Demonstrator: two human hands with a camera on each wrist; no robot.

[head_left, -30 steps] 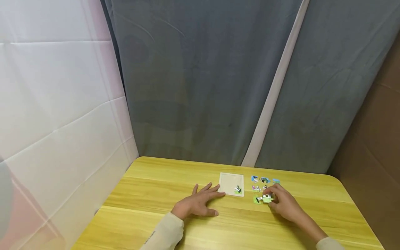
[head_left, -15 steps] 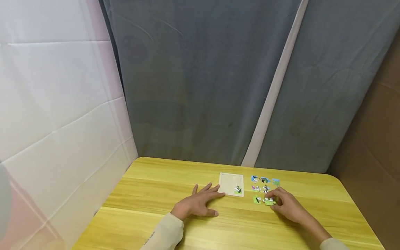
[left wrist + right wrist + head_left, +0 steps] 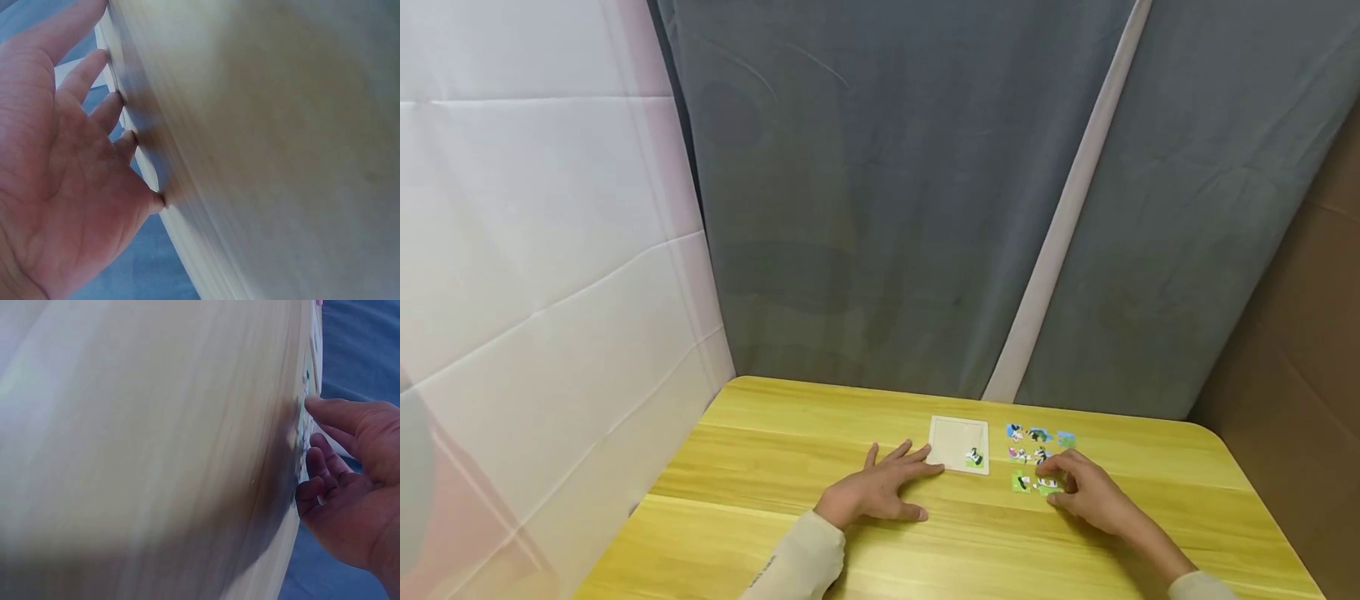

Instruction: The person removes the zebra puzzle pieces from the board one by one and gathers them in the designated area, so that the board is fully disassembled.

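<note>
A pale square puzzle tray (image 3: 953, 439) lies on the yellow wooden table (image 3: 775, 467), with one green-and-black piece (image 3: 975, 457) set in its near right corner. My left hand (image 3: 880, 487) lies flat on the table, fingers spread, the fingertips (image 3: 934, 467) touching the tray's near left corner. In the left wrist view the left hand (image 3: 62, 187) shows straight fingers against the wood. Right of the tray are several loose pieces (image 3: 1037, 434). My right hand (image 3: 1082, 492) pinches a green puzzle piece (image 3: 1047, 484) at the table surface, beside another green piece (image 3: 1021, 482). The right hand (image 3: 356, 487) has curled fingers.
Grey curtains (image 3: 887, 208) hang just behind the table's far edge. A white wall panel (image 3: 535, 250) stands at the left and a brown cardboard wall (image 3: 1300, 350) at the right. Bare wood runs along the near and left parts of the table.
My right hand has brought the green piece a little nearer and down to the table beside the other green piece. The left hand has stayed in place.
</note>
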